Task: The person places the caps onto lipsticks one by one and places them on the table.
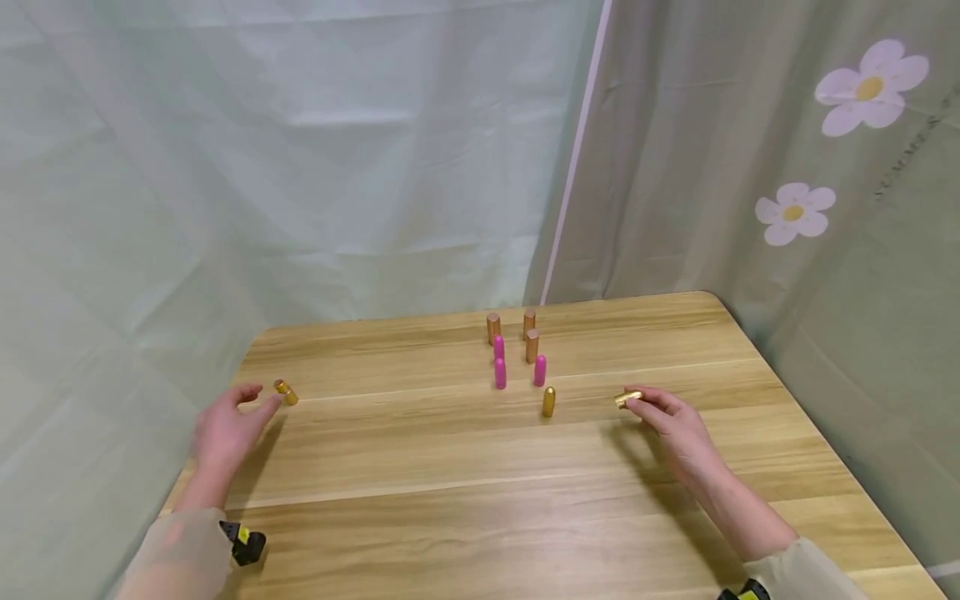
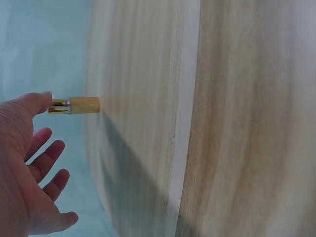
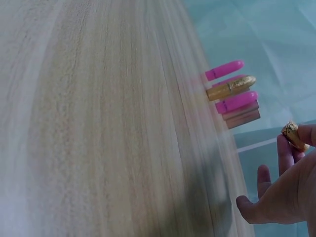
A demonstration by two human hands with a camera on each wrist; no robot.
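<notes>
In the head view my left hand point(image 1: 232, 425) is at the left of the table, fingers spread apart and its thumb beside a gold lipstick tube point(image 1: 286, 392). The left wrist view shows that tube point(image 2: 76, 105) standing on the table, its top by my thumb tip; whether they touch I cannot tell. My right hand point(image 1: 677, 433) pinches a second gold tube point(image 1: 628, 399) between thumb and fingers, held tilted above the wood. Dark lettering shows on this tube point(image 3: 291, 132) in the right wrist view. A third gold tube point(image 1: 549, 402) stands upright to the left of my right hand.
Behind the third gold tube stand three pink bullet-shaped tubes, the nearest-right one point(image 1: 540, 371) among them. Three copper-coloured tubes, one of them point(image 1: 532, 346) in front, stand farther back. The wooden table point(image 1: 450, 508) reaches a hanging curtain point(image 1: 390, 167) at the back and sides.
</notes>
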